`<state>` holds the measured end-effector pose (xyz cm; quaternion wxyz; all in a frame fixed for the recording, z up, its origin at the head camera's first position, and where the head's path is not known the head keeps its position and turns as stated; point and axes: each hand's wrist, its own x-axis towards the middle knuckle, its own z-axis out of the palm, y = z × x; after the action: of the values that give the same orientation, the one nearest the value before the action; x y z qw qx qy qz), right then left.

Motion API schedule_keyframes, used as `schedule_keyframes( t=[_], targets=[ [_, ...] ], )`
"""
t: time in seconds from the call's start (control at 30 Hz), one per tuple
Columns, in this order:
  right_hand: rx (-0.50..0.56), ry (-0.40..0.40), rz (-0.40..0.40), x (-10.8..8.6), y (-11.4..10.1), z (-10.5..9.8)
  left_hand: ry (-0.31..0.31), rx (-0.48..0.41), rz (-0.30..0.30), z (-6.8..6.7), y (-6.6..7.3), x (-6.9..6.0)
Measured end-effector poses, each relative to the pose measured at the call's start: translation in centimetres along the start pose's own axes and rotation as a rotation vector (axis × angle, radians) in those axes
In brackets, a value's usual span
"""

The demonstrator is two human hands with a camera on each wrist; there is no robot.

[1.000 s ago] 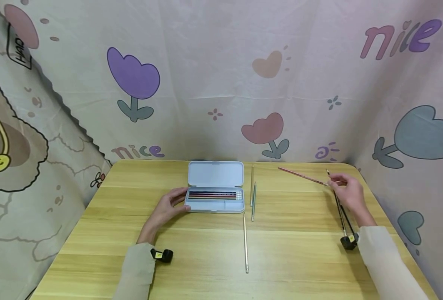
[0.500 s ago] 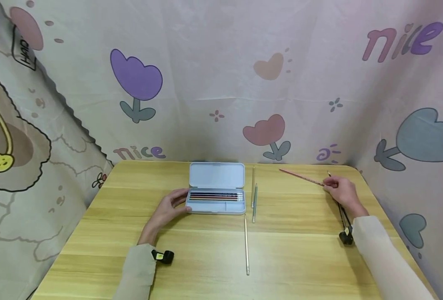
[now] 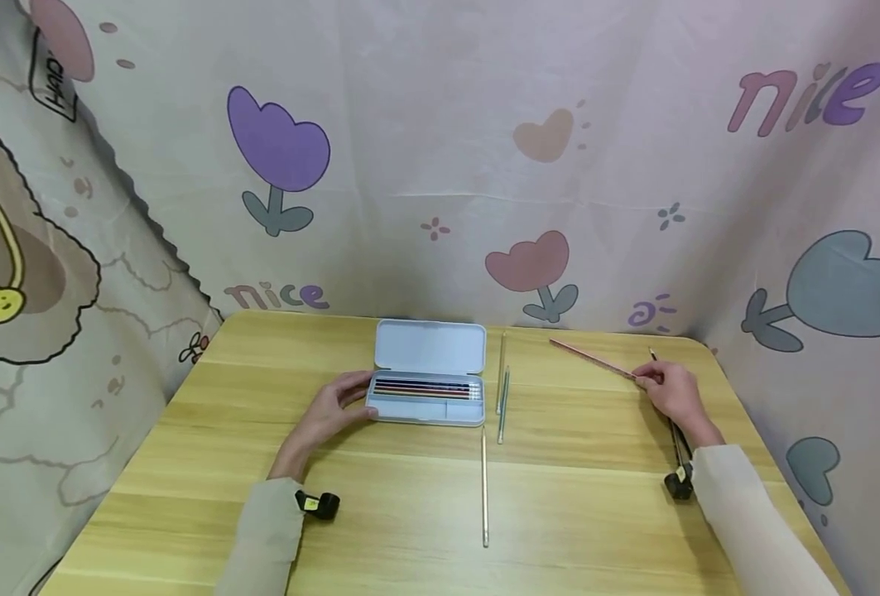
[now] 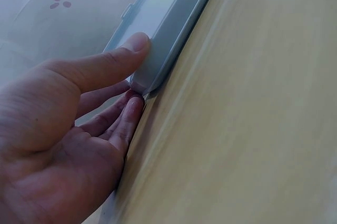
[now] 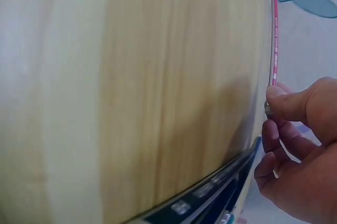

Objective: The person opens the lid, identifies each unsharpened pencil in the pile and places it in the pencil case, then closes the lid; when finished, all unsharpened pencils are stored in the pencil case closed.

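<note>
On the table lies an open pale-blue pencil case (image 3: pixel 410 410) with several pencils (image 3: pixel 420 389) in its back compartment. My left hand (image 3: pixel 329 414) holds the case by its left end. In the left wrist view the thumb (image 4: pixel 138 42) lies over the case's corner, the other fingers against its end. At the right, my right hand (image 3: pixel 676 393) pinches a red pencil (image 3: pixel 589 358) near its end, between thumb and fingers. The right wrist view shows this pink-red pencil (image 5: pixel 274 34) with its far part pointing away from the hand. Dark pencils (image 5: pixel 205 192) lie under that hand, partly hidden.
Just right of the case lie a yellowish pencil (image 3: pixel 501 372) and a blue-green pencil (image 3: pixel 503 406). Nearer the front is a pale pencil (image 3: pixel 485 488). A patterned cloth (image 3: pixel 410 149) hangs behind the wooden table (image 3: pixel 380 513).
My right hand has shifted slightly left and toward me, with the red pencil moving a little along with it. My left hand stays on the case. The head view has tilted slightly.
</note>
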<state>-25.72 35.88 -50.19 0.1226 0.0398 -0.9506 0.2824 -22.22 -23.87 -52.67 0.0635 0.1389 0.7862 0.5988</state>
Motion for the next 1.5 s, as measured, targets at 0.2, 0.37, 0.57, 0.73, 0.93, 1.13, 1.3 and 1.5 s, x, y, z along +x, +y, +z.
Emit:
schedule_keyframes(
  t=[0.2,0.37,0.57,0.73,0.93,1.13,1.3,1.5],
  targets=[
    [0.023,0.034,-0.001,-0.3,-0.9,0.1,-0.002,0.003,-0.010,0.0,0.2,-0.3],
    [0.071,0.041,0.021,-1.1,-2.3,-0.1,-0.007,-0.007,-0.012,0.2,0.1,-0.2],
    [0.114,0.041,0.042,-2.3,-4.2,-0.1,-0.005,-0.019,-0.014,0.2,0.0,-0.2],
    [0.152,0.040,0.027,-2.9,-5.5,0.3,-0.011,-0.018,-0.009,0.3,0.0,-0.1],
    [0.163,0.039,-0.034,-3.3,-7.1,1.1,-0.004,-0.011,-0.017,0.2,-0.1,-0.2],
    [0.167,0.012,-0.053,-3.8,-8.5,1.6,-0.004,-0.002,-0.017,0.2,-0.3,-0.1],
    [0.194,-0.027,-0.062,-3.7,-10.3,1.7,-0.006,-0.009,-0.017,0.1,-0.1,-0.1],
    [0.235,-0.056,-0.063,-3.5,-12.4,2.2,-0.010,-0.009,-0.011,0.0,0.2,0.0]
  ],
)
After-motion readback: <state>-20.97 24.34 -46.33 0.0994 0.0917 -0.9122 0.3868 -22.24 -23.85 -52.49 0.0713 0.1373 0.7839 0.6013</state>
